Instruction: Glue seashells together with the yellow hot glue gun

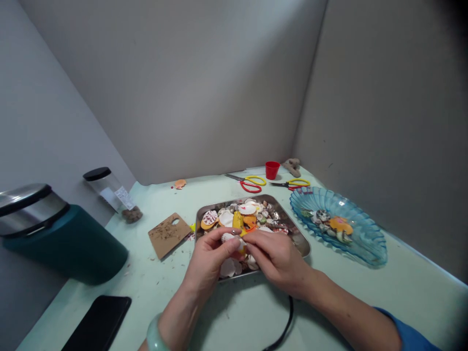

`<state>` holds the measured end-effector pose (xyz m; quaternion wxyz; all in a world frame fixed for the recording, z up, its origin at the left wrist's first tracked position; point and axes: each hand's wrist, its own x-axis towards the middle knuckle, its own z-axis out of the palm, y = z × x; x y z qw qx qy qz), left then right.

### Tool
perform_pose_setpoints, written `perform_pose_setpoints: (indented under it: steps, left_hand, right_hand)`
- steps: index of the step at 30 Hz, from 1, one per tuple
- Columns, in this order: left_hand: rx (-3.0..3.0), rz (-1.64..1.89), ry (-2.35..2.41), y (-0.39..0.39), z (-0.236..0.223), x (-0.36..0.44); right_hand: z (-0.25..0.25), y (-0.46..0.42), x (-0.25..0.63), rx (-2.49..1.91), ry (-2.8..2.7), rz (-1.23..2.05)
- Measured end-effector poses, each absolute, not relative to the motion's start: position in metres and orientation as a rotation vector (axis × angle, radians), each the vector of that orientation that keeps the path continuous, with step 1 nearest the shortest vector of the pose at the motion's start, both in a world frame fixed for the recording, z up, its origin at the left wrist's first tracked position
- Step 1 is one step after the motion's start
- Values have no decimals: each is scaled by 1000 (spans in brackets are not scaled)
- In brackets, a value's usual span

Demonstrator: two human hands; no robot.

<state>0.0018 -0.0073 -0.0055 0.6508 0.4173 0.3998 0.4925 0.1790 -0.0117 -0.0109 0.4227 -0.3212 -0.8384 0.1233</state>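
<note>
Over the near part of a metal tray [306, 245] filled with seashells, both hands meet. My left hand [206, 258] pinches a small white shell [227, 237] between thumb and fingers. Against its edge, my right hand [280, 261] has its fingers pressed together; what they grip is hidden. A bit of yellow [242, 247] shows between the hands, too small to make out. Behind them in the tray lie a yellow bottle-like piece [238, 220], a white shell with a red mark [248, 208] and a speckled shell [209, 218].
On the right stands a blue scalloped dish [369, 243] with several shells. Two pairs of scissors [252, 183] [292, 184], a red cup [272, 170] and a piece of driftwood [292, 166] lie behind. Leftward are a brown card [168, 236], clear jar [109, 187], teal bottle [73, 248], phone [98, 324]; a black cable [287, 326] lies in front.
</note>
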Motion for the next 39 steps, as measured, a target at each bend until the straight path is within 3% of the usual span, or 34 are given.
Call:
perform_pose_setpoints:
  steps: [6,39]
  left_hand:
    - [1060,1117,929,-9,-7,1]
    - [1142,1199,819,-10,-7,2]
  right_hand:
    - [-6,-16,179,-927,-2125,315]
    - [-11,-14,176,-723,-2059,245]
